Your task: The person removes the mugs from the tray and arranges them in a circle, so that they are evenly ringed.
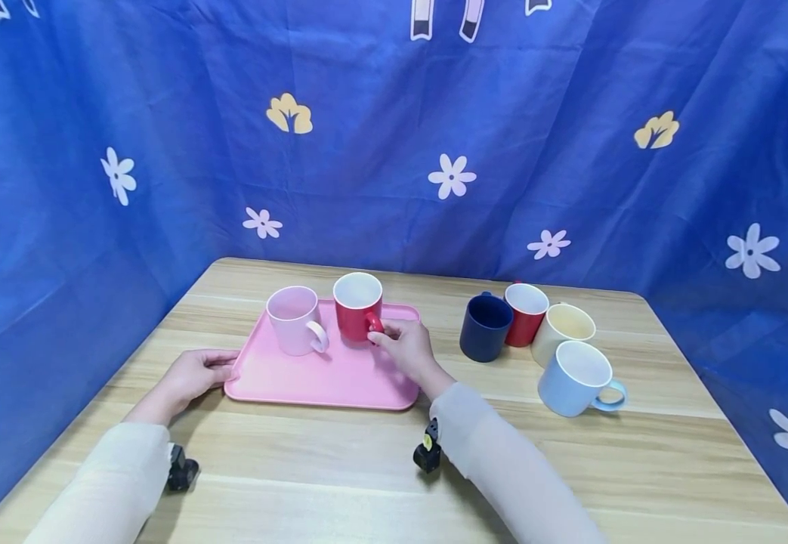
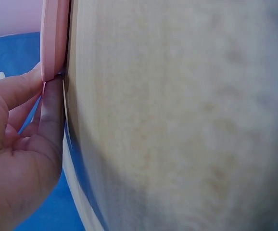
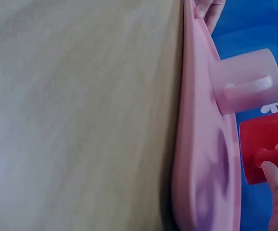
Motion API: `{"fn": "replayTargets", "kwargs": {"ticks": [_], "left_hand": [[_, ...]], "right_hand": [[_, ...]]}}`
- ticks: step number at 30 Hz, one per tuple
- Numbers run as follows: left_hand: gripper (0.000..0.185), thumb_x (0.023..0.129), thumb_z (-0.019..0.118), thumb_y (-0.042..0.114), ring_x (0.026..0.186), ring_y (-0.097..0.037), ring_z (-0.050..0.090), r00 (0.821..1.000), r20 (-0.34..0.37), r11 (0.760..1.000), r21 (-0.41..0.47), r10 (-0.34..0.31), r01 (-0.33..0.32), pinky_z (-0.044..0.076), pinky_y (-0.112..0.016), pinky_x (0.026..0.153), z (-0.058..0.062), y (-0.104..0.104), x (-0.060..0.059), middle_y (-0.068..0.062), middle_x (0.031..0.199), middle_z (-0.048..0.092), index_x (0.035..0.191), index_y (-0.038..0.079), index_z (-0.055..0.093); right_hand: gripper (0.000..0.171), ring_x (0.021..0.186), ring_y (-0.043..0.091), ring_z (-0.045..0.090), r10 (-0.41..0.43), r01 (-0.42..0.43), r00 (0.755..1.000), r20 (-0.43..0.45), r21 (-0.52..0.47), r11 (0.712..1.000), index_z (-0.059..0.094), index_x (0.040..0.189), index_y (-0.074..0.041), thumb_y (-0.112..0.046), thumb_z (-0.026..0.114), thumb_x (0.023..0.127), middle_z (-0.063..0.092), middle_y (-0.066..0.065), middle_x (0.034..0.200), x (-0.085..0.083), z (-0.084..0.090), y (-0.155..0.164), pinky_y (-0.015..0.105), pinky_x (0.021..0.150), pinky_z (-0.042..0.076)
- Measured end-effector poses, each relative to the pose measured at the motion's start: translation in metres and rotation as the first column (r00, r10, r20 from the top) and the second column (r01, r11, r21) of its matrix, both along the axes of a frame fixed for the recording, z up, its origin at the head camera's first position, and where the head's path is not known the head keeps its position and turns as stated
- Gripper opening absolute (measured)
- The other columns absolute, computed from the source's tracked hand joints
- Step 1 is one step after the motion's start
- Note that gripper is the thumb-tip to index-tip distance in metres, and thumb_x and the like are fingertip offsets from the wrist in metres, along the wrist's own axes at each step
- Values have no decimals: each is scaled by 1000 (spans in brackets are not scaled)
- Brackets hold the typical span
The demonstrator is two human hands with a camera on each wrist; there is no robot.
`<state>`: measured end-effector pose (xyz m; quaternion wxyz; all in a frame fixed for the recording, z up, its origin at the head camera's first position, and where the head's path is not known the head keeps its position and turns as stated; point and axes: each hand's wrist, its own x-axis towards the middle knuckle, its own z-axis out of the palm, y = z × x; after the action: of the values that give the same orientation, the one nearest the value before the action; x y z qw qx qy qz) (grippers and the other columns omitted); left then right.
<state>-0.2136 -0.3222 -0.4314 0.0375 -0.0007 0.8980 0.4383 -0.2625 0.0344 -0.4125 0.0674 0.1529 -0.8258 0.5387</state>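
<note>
My right hand (image 1: 409, 352) pinches the handle of a red mug (image 1: 351, 321) with a white inside. The mug is upright over the back of a pink tray (image 1: 292, 385); in the right wrist view, a gap shows between the red mug (image 3: 257, 137) and the tray (image 3: 184, 192). To its left a light pink mug (image 1: 286, 332) stands on the tray, handle toward the front right. My left hand (image 1: 186, 380) holds the tray's left edge. The left wrist view shows the thumb (image 2: 21, 90) on one side of the rim (image 2: 54, 43) and fingers on the other.
Right of the tray, a navy mug (image 1: 482, 336), another red mug (image 1: 521, 325), a cream mug (image 1: 546, 344) and a light blue mug (image 1: 563, 389) stand close together on the wooden table (image 1: 312, 468). A blue patterned cloth (image 1: 366, 189) hangs around the table's back and sides.
</note>
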Motion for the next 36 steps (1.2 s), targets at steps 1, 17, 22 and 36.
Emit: {"fn": "replayTargets", "kwargs": {"ticks": [1,17,22,36], "left_hand": [[45,87,68,7,87,5,53,1000,0,1000,2,-1,1,47,-13,74,0,0,0,-30,120,57,123,-16,53],[45,87,69,9,92,-2,53,1000,-12,999,-46,0,0,44,-11,73,3,0,0,-29,119,58,123,-15,55],[46,87,69,10,89,3,53,1000,-13,999,-37,-6,5,45,-11,73,2,-1,-2,-29,119,58,123,-15,55],[46,88,67,10,88,5,52,1000,2,1000,-28,-6,6,46,-12,73,2,0,-2,-30,120,57,124,-15,53]], "right_hand": [[18,67,6,57,3,-3,1000,-3,-5,1000,77,97,-5,-14,77,81,72,4,77,0,2,3,19,59,48],[24,80,16,67,79,-75,995,65,-56,996,73,105,-1,-8,75,82,72,12,93,17,8,63,24,69,55],[25,79,17,68,100,-96,992,81,-49,994,72,107,2,-5,73,83,71,14,93,25,7,82,25,69,56],[25,75,16,65,125,-129,990,67,63,990,73,105,-1,-13,73,84,72,9,89,49,5,129,24,68,55]]}}
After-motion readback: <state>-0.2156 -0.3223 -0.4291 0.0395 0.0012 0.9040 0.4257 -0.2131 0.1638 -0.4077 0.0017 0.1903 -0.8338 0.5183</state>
